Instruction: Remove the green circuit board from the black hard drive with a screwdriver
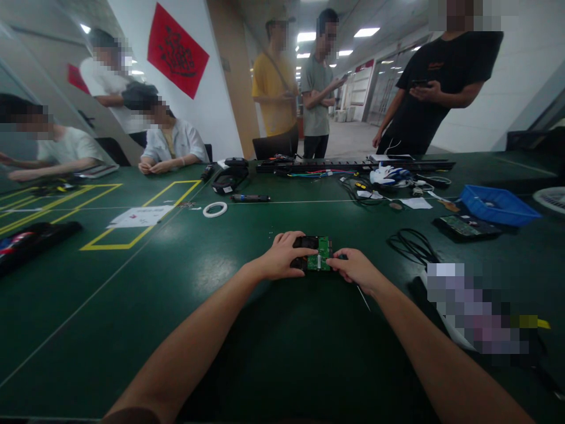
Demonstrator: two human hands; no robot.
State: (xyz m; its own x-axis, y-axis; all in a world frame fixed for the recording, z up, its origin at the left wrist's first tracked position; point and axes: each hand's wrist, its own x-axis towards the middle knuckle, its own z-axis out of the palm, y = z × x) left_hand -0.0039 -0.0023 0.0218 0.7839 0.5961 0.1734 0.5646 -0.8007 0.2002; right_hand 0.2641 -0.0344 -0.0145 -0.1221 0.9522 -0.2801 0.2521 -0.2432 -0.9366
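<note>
A hard drive [312,262] with a green circuit board facing up lies on the green tabletop in front of me. My left hand [285,256] grips its left side, fingers over the top and thumb along the near edge. My right hand [353,266] is closed at the right edge of the board, fingertips pinched close to it. From under that hand sticks out a thin metal tool [364,298], slim like a screwdriver shaft; its other end is hidden by the fingers. Tiny bright bits [271,231], too small to name, lie just beyond my left hand.
To the right are a coiled black cable [410,244], another board-bearing device [468,227] and a blue tray [498,206]. A white ring [215,209], black cylinder [251,198] and paper sheet [141,216] lie further off. Several people sit or stand around the table.
</note>
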